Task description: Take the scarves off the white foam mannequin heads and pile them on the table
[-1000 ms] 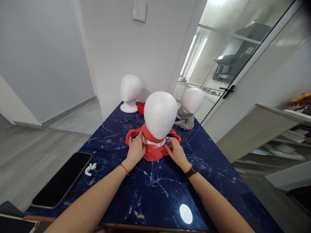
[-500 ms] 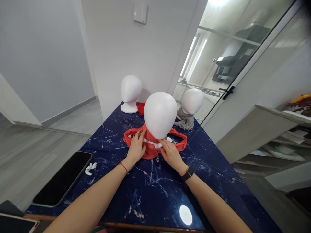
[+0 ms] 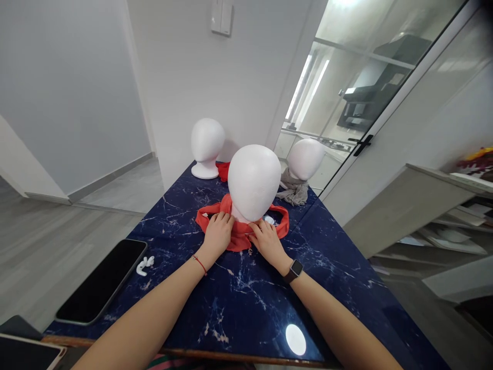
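Note:
A white mannequin head (image 3: 254, 180) stands upright at the middle of the table, a coral-red scarf (image 3: 239, 242) around the base of its neck. The scarf spreads out in a loose loop on either side. My left hand (image 3: 219, 232) has its fingers curled on the scarf at the left of the neck. On the front right, just under the chin, my right hand (image 3: 268, 240) pinches the scarf's edge. Part of the cloth is hidden behind the head and under my fingers.
Behind stand a bare white mannequin head (image 3: 207, 141) beside a red cloth (image 3: 223, 170), and another head (image 3: 306, 158) with a grey scarf (image 3: 295, 190). A phone (image 3: 102, 280) and white earbuds (image 3: 145, 265) lie on the left of the dark blue marbled table (image 3: 239, 313).
The scarf's front now covers the white neck base that showed before. Its right loop has drawn in toward the neck. My left fingers have moved slightly closer to the neck.

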Tool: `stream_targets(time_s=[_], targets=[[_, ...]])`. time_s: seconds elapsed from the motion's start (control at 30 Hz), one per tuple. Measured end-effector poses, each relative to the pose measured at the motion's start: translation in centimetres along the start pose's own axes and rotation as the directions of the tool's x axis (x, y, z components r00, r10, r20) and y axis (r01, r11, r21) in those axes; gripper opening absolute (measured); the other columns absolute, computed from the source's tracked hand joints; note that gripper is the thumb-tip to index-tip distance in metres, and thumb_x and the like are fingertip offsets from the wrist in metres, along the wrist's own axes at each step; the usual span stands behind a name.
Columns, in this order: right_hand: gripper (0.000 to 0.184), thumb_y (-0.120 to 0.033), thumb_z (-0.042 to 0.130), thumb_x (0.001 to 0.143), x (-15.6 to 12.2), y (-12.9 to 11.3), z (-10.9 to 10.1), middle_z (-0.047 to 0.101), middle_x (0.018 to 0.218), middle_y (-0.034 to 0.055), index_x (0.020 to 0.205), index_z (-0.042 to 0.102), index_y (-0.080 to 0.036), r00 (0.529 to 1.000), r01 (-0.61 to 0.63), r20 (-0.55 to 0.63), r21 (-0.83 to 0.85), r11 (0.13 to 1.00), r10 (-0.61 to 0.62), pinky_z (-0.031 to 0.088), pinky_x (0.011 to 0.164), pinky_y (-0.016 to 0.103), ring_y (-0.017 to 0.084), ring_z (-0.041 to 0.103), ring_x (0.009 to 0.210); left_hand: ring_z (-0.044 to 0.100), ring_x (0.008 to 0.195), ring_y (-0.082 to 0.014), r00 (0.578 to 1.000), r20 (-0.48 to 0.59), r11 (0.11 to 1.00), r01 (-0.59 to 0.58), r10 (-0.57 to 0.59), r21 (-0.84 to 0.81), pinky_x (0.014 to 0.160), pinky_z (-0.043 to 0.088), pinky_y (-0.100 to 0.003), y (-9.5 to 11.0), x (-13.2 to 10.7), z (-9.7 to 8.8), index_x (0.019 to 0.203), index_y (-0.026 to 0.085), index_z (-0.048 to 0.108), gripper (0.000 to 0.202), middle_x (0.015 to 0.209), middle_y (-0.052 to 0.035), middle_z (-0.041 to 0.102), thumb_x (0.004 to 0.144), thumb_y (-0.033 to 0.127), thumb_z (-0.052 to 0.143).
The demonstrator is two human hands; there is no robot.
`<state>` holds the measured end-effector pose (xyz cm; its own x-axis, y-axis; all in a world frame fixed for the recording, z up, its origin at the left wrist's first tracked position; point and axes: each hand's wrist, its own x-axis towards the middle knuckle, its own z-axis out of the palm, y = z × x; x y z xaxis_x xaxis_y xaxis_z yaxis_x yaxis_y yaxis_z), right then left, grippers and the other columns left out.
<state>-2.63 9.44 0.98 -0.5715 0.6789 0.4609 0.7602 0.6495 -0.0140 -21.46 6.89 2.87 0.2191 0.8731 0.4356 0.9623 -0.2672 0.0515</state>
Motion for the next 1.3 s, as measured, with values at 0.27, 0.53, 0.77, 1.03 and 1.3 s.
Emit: stream_targets(time_s=[0.27, 0.53, 0.77, 1.03, 1.3], targets=[[0.026, -0.022, 0.061, 0.08, 0.0, 0.2, -0.1, 0.055, 0.113, 0.0088, 0.106, 0.057, -0.024, 0.998, 0.004, -0.058, -0.077, 0.997, -0.008, 0.023, 0.104, 0.052, 0.028, 0.039, 0.116, 0.06, 0.083, -0.0311, 0.978, 0.064, 0.979, 0.196, -0.2, 0.059, 0.08, 0.039, -0.042, 0.4, -0.6, 0.0, 0.096, 0.006, 0.059, 0.031, 0.082, -0.0174, 0.065, 0.075, 0.027, 0.049], [0.032, -0.04, 0.059, 0.082, -0.2, 0.7, 0.1, 0.057, 0.1, 0.0122, 0.103, 0.053, -0.017, 0.994, -0.107, -0.033, -0.109, 0.988, 0.104, 0.036, 0.086, 0.045, 0.028, 0.048, 0.099, 0.058, 0.085, -0.0305, 0.978, 0.045, 0.976, 0.198, -0.203, 0.087, 0.082, 0.038, -0.044, 0.3, -0.9, -0.8, 0.077, 0.011, 0.07, 0.031, 0.083, -0.0172, 0.066, 0.075, 0.036, 0.053], [0.035, -0.044, 0.061, 0.078, -0.6, 1.8, 1.2, 0.056, 0.092, 0.0085, 0.098, 0.05, -0.017, 0.977, -0.211, -0.003, -0.101, 0.972, 0.212, 0.037, 0.072, 0.034, 0.025, 0.053, 0.088, 0.051, 0.096, -0.0321, 0.982, 0.069, 0.982, 0.171, -0.176, 0.073, 0.084, 0.036, -0.044, 1.3, -1.0, -1.4, 0.083, 0.014, 0.072, 0.038, 0.094, -0.0172, 0.061, 0.075, 0.047, 0.057], [0.055, -0.034, 0.061, 0.076, -1.0, 2.2, 1.0, 0.054, 0.109, 0.0137, 0.124, 0.042, -0.015, 0.954, -0.287, 0.054, -0.108, 0.952, 0.294, 0.039, 0.074, 0.035, 0.027, 0.053, 0.098, 0.06, 0.078, -0.026, 0.983, 0.097, 0.987, 0.154, -0.157, 0.041, 0.081, 0.032, -0.044, 1.6, -1.1, -2.2, 0.077, 0.011, 0.071, 0.061, 0.081, -0.0159, 0.067, 0.086, 0.057, 0.033], [0.067, -0.032, 0.065, 0.072, -1.0, 2.6, 0.8, 0.051, 0.115, 0.0175, 0.132, 0.04, -0.014, 0.922, -0.359, 0.171, 0.042, 0.932, 0.347, 0.044, 0.081, 0.044, 0.031, 0.051, 0.106, 0.059, 0.088, -0.0282, 0.975, 0.063, 0.977, 0.215, -0.215, 0.01, 0.079, 0.036, -0.042, 0.7, -1.1, -1.8, 0.088, 0.01, 0.067, 0.033, 0.091, -0.0162, 0.066, 0.085, 0.034, 0.044]])
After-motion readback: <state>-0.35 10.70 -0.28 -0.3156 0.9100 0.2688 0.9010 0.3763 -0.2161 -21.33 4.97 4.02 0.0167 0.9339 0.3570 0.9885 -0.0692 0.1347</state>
